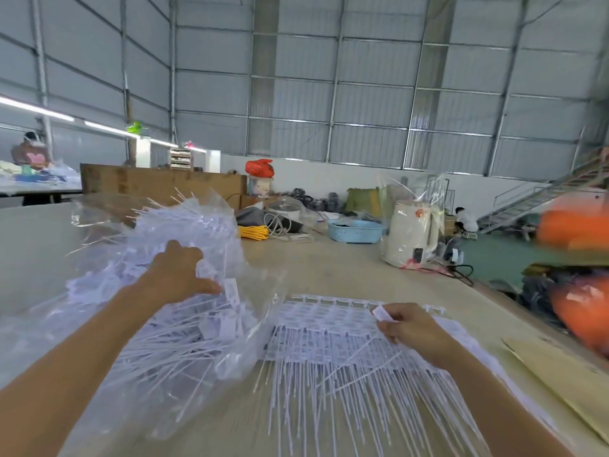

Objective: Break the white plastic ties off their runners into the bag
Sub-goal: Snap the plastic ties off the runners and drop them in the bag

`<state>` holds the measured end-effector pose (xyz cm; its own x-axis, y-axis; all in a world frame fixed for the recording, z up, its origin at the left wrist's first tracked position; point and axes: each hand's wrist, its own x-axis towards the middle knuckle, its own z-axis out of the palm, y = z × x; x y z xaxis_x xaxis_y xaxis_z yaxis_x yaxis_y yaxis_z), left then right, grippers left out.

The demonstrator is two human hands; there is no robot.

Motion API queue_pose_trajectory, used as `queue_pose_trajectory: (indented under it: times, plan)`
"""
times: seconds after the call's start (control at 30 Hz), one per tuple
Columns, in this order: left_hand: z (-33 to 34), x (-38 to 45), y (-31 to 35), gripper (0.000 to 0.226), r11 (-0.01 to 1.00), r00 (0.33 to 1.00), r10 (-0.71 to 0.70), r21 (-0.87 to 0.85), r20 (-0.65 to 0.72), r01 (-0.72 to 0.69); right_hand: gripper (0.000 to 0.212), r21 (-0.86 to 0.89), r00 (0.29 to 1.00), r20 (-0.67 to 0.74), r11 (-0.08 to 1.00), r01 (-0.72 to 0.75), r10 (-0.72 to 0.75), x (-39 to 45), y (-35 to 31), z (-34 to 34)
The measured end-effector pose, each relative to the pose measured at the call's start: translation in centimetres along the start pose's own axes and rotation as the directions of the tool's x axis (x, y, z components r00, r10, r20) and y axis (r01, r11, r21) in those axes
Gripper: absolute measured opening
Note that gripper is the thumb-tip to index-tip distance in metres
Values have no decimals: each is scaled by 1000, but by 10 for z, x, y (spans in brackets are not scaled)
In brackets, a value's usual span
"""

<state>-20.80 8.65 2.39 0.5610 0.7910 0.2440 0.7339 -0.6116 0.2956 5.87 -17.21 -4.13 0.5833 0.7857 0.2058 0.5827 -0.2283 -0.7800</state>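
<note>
A clear plastic bag (pixel 184 351) full of loose white ties lies at the left of the table. My left hand (pixel 179 275) reaches into its open mouth and grips a bundle of white ties (pixel 230 291) by their tag ends. To the right, sheets of white ties on their runners (pixel 329 341) lie flat on the table, tails pointing toward me. My right hand (pixel 408 328) rests on the right part of that stack and pinches one tie's tag end (pixel 382 313) between thumb and fingers.
A blue basket (pixel 356 230), a cream appliance wrapped in plastic (pixel 410 237), yellow cord (pixel 253 231) and cables sit at the table's far end. Cardboard (pixel 560 380) lies at the right edge. Orange bags (pixel 580 311) are stacked beyond it. A person works at a far left table.
</note>
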Motion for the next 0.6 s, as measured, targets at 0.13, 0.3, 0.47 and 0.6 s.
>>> queue_pose_trajectory:
  times: [0.13, 0.3, 0.47, 0.6]
  plan:
    - [-8, -13, 22, 75, 946, 979, -52, 304, -197, 111, 12, 33, 994, 96, 998, 49, -52, -5, 0, -6]
    - [-7, -46, 90, 33, 930, 744, 325, 54, -584, -363, 33, 131, 998, 34, 991, 39, -44, -10, -8, -8]
    - [49, -63, 176, 44, 738, 879, 472, -515, -69, -436, 47, 296, 986, -140, 947, 124, -86, -17, -25, -10]
    - [90, -56, 201, 25, 593, 873, 488, -740, 15, -319, 45, 214, 974, -185, 962, 168, -129, -23, -29, -12]
